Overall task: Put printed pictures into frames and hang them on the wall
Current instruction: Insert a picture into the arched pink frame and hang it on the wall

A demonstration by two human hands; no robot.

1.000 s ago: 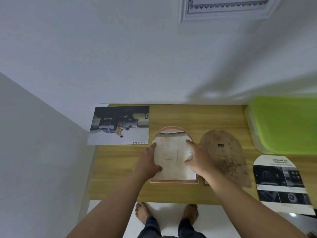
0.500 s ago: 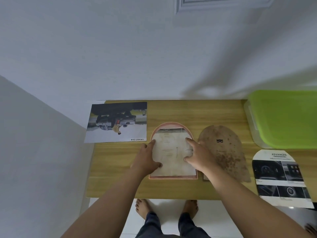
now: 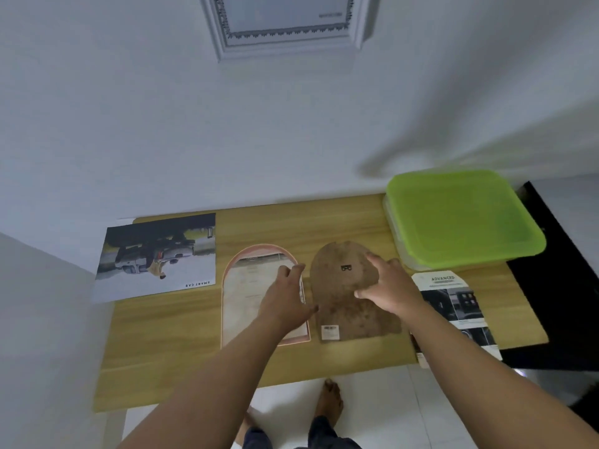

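Observation:
A pink arched frame (image 3: 230,286) lies face down on the wooden table (image 3: 168,335) with a pale sheet (image 3: 251,293) inside it. Right of it lies its brown arched backing board (image 3: 340,306). My left hand (image 3: 285,299) hovers over the frame's right side, fingers straight and pointing toward the board. My right hand (image 3: 387,286) rests on the board's right part with index finger and thumb spread on top of it. A car print (image 3: 155,254) lies at the left, and an arch-cut print headed ADVANCED (image 3: 453,303) at the right.
A clear box with a green lid (image 3: 460,218) stands at the table's back right. A white ornate frame (image 3: 285,27) hangs on the wall above. Dark furniture (image 3: 557,286) adjoins the table's right end. My bare feet (image 3: 330,400) stand on white tiles below the front edge.
Both hands left the sheet in the arched frame and moved right. My right hand now lies on the brown backing board; my left reaches toward it.

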